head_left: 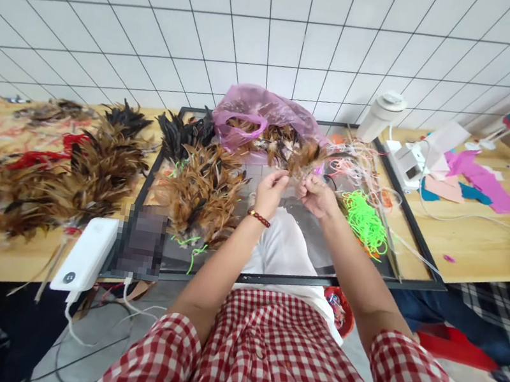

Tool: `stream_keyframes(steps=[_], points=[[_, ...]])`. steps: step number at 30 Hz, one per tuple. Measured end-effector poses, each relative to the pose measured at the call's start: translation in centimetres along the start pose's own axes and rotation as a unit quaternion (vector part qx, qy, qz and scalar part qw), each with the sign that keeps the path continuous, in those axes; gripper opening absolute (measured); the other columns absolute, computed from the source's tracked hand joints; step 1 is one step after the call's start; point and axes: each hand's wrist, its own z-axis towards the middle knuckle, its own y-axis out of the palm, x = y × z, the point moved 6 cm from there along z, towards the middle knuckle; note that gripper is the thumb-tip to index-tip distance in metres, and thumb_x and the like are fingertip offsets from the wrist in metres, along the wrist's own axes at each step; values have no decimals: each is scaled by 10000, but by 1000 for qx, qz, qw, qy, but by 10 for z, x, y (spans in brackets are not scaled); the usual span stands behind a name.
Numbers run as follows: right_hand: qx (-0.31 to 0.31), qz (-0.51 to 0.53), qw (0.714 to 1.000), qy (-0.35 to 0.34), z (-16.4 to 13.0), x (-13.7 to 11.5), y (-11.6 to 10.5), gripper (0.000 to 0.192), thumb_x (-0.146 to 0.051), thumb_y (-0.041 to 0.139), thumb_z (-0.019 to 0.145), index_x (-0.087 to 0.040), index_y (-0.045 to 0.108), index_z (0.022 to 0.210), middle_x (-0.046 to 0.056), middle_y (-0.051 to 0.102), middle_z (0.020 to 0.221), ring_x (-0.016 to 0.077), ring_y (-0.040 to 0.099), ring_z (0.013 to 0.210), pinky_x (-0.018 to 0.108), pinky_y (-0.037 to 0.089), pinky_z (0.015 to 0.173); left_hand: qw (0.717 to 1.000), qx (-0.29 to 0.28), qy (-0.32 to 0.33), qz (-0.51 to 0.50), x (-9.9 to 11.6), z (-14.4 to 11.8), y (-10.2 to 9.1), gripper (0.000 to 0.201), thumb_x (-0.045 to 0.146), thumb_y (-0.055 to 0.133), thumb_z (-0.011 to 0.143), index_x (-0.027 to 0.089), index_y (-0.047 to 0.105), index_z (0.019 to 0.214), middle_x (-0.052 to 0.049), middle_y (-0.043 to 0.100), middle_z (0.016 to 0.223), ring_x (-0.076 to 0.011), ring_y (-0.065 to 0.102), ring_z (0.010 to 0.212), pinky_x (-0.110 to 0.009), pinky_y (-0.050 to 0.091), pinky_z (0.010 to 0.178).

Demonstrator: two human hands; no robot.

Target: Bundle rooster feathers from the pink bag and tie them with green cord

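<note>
My right hand (317, 196) is closed on a small tuft of brown feathers (309, 158), whose tips fan out above the fingers. Close beside it, my left hand (271, 188) is pinched shut, with a beaded bracelet (259, 219) on the wrist. Whatever lies between its fingertips is too small to make out. Both hands are over a black-framed clear panel (306, 231). Just beyond them lies a pink plastic bag (272, 113) with more brown feathers in it. To the left, brown feather bunches (206, 193) cover the panel.
Green cords (365, 222) and pale strings (351, 161) lie at the right. Behind them stands a white cup (381, 117) near a power strip (404, 166). A white power bank (85, 253) and further feathers (102, 176) are on the left. Other people sit on both sides.
</note>
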Motion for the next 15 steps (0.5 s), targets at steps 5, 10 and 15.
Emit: stream_keyframes(steps=[5, 10, 15], points=[[-57, 12, 998, 26, -12, 12, 4, 636, -590, 954, 480, -198, 465, 587, -77, 450, 514, 69, 382, 519, 238, 333, 558, 982, -151, 93, 64, -4, -8, 18, 100, 130, 841, 704, 203, 799, 759, -16, 727, 898, -101, 658, 921, -230, 469, 984], [-113, -10, 992, 61, -19, 21, 2, 629, -586, 945, 505, -192, 459, 561, -89, 388, 488, 54, 348, 503, 235, 310, 544, 964, -202, 135, 111, -3, -21, 19, 81, 292, 848, 734, 227, 810, 704, -22, 706, 832, -136, 633, 907, -248, 495, 931], [-143, -15, 985, 97, -20, 31, 9, 641, -603, 952, 451, -197, 461, 522, -84, 351, 477, 60, 315, 495, 258, 300, 534, 959, -213, 112, 152, -3, -24, 12, 219, 373, 888, 672, 204, 767, 605, -8, 656, 646, -143, 572, 713, -273, 501, 753]])
